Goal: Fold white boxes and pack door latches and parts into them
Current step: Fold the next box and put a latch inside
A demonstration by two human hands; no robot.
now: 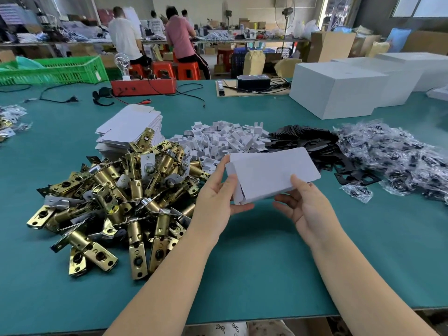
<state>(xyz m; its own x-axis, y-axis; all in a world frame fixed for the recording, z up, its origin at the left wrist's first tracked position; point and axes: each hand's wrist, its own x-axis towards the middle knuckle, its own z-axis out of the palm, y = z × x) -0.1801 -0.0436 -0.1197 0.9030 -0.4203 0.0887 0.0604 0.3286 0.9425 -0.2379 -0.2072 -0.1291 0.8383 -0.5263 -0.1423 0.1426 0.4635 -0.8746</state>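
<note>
A white box (272,177) is held above the teal surface (254,263) just right of the frame's centre, partly folded into a flat sleeve with its open end turned toward the lower left. The left hand (217,197) grasps that open end, the thumb laid on the upper face and the fingers curled beneath. The right hand (303,204) pinches the box's lower right edge, the thumb on top and the fingers under it.

To the left of the hands, a heap of brass-coloured door latches (109,197) is spread across the surface, reaching toward the lower left of the frame. Behind the heap, a stack of flat white box blanks (132,128) is seen, touching the latches at its near edge. In the centre of the frame, just beyond the held box, a pile of small white plastic parts (225,138) lies. To its right a pile of black metal plates (312,144) is found, and further right a mound of clear bags with black screws (392,156) runs to the frame's right edge.

At the upper right, large white cartons (339,88) are set on the surface. At the upper left a green crate (55,70) is seen, and beside it, toward the centre, a red box (145,87) with black cables. In the background at the top of the frame, people are seated on red stools (186,70) at another table.
</note>
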